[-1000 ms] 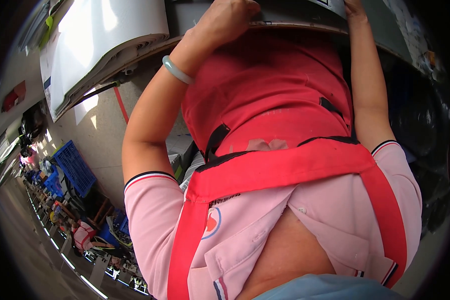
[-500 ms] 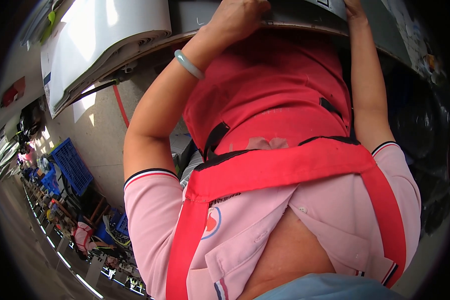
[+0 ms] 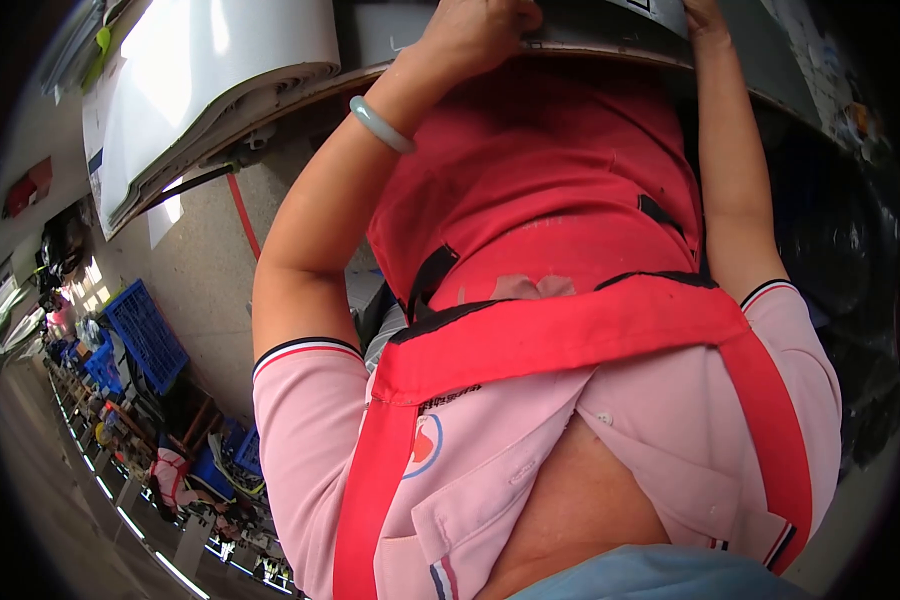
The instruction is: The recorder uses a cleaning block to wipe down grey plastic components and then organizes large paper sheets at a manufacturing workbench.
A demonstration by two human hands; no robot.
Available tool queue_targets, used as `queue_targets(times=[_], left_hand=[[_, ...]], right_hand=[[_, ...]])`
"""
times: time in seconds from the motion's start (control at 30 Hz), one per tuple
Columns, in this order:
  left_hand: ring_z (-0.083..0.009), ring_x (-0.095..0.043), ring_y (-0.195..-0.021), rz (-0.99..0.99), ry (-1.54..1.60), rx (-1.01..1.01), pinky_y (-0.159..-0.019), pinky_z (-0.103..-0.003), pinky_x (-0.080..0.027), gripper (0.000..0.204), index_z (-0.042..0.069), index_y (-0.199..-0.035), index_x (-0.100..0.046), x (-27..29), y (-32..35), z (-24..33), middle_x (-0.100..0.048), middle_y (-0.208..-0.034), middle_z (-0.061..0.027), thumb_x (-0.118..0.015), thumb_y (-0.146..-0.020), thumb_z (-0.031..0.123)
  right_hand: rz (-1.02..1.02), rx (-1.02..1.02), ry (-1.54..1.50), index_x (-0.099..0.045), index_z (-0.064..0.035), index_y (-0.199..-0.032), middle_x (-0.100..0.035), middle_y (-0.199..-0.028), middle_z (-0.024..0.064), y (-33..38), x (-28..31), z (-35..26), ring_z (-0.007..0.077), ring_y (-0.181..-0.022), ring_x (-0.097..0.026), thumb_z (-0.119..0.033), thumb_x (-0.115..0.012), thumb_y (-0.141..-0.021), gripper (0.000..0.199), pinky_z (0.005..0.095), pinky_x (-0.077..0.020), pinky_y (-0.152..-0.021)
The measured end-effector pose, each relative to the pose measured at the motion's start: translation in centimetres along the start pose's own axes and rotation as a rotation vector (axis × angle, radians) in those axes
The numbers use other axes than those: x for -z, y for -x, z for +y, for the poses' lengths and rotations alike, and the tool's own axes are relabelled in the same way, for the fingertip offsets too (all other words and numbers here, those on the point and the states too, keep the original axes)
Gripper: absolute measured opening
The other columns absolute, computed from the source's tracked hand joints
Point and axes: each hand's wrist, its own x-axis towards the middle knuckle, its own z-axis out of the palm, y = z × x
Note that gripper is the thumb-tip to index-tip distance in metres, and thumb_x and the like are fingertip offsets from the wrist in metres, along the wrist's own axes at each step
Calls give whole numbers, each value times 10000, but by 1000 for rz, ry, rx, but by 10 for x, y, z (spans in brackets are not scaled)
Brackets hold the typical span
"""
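Note:
My left hand point(image 3: 475, 32), a pale bangle point(image 3: 381, 124) around its wrist, is at the front edge of a grey worktop point(image 3: 595, 32) along the top of the view. Its fingers are curled closed; whatever they may hold is too hidden to name. My right hand point(image 3: 704, 18) is farther right over the same worktop, by a light grey piece with dark line marks point(image 3: 656, 10). The upper frame edge cuts off its fingers. A red apron point(image 3: 560, 180) hangs below the worktop edge, between my forearms.
Left of my left hand, large white sheets point(image 3: 220, 65) lie stacked, their layered edges curling over the table edge. Blue plastic crates point(image 3: 146, 335) stand on the floor at the left. Beyond them another person point(image 3: 173, 478) is among equipment. Dark plastic-like material point(image 3: 835, 250) is at the right.
My left forearm and elbow have shifted slightly to the right, and the bangle a little up. My right hand has moved slightly left. Both hands stay at the worktop.

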Motion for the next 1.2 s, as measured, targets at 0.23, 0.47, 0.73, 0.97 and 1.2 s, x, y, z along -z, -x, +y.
queue_targets(times=[0.23, 0.47, 0.73, 0.97, 1.2], left_hand=[[-357, -672, -829, 27, 42, -22, -760, -443, -543, 176, 58, -859, -746, 10, 2, 15, -691, -840, -169, -738, -796, 222], [-357, -665, -883, -23, 26, -39, -801, -436, -539, 184, 33, -852, -736, 9, -5, 13, -685, -921, -189, -708, -829, 214], [-368, -666, -902, 136, 75, -22, -790, -433, -538, 135, 20, -887, -731, -7, -12, -1, -689, -923, -184, -663, -856, 133], [-342, -670, -882, -1, 87, -48, -780, -418, -538, 150, 31, -867, -742, 8, -10, 1, -687, -915, -172, -711, -820, 170], [-341, -666, -865, -47, 58, -49, -783, -414, -544, 190, 35, -867, -748, 13, -9, 12, -684, -915, -158, -732, -805, 215]], right_hand=[[45, -27, -20, -638, -73, -1184, -708, -1013, 38, 8, -14, -4, 141, -864, -690, -200, -695, -966, 259, 290, -583, -771], [-273, -423, -981, -639, -73, -1192, -707, -1000, 36, 2, 9, 0, 141, -861, -691, -208, -692, -968, 267, 298, -587, -777], [18, -27, -69, -622, -62, -1205, -700, -1034, 46, 13, -20, -8, 148, -897, -688, -184, -685, -971, 271, 295, -586, -798], [34, 0, -43, -614, -57, -1210, -705, -1022, 51, 13, -19, -7, 154, -870, -696, -161, -693, -963, 280, 297, -588, -792], [5, 1, -57, -623, -64, -1185, -704, -1020, 45, 12, -16, -8, 142, -868, -694, -154, -691, -963, 250, 293, -586, -789]])
